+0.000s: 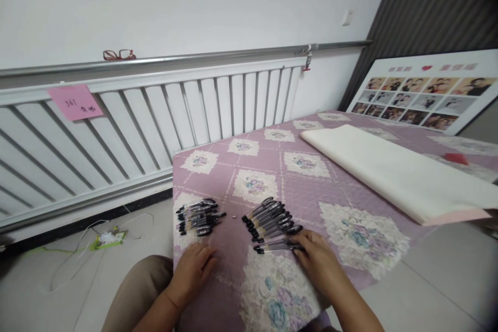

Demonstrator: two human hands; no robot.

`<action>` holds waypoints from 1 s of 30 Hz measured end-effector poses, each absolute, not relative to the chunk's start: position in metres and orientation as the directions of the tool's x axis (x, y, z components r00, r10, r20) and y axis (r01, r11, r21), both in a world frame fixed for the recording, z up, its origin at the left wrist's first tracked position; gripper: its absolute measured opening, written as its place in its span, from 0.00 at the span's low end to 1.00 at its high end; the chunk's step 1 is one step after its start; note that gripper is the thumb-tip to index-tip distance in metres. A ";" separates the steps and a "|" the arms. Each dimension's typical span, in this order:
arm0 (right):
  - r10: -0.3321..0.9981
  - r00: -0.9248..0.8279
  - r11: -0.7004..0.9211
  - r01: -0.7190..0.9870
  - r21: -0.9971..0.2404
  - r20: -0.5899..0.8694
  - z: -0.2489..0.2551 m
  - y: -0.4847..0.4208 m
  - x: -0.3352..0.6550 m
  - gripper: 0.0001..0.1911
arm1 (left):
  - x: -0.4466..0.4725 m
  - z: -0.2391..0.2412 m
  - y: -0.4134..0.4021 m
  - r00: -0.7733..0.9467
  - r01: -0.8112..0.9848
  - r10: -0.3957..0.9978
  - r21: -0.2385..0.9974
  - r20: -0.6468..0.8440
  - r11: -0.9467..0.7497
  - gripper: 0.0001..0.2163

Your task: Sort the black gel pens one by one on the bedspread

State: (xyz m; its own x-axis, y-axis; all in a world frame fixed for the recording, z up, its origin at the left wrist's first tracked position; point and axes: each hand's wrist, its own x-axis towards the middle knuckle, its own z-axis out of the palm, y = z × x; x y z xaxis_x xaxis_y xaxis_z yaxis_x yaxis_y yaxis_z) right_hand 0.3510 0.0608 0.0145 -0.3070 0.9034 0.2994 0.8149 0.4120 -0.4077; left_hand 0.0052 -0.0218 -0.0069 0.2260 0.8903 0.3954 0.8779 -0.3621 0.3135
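Observation:
Two piles of black-capped pens lie on a purple flowered bedspread (241, 176). The left pile (199, 215) sits near the bed's corner. The right pile (272, 223) is fanned out beside it. My left hand (191, 270) rests on the cloth just below the left pile, fingers curled loosely, holding nothing I can see. My right hand (317, 259) lies at the lower end of the right pile, its fingers pinched on the nearest pen (278, 247). A tiny dark piece (234, 216) lies between the piles.
A folded cream sheet (392, 171) lies across the bed to the right. A framed photo collage (424, 93) leans at the far right. A white radiator (148, 114) with a pink note (74, 102) lines the wall. A green item (109, 239) and cords lie on the floor.

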 end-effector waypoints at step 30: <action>0.964 -0.156 0.207 0.950 -0.234 0.217 0.015 0.041 0.245 0.25 | 0.008 -0.002 -0.021 0.205 0.872 0.913 0.358 0.352 -0.334 0.09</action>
State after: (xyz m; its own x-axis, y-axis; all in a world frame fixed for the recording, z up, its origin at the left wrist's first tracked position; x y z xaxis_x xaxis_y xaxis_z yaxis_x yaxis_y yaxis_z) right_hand 0.2454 0.0409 0.0146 -0.1562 0.9637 0.2166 0.9501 0.2066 -0.2337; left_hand 0.0078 -0.0206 -0.0019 0.2047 0.9132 0.3524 0.8722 -0.3336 0.3578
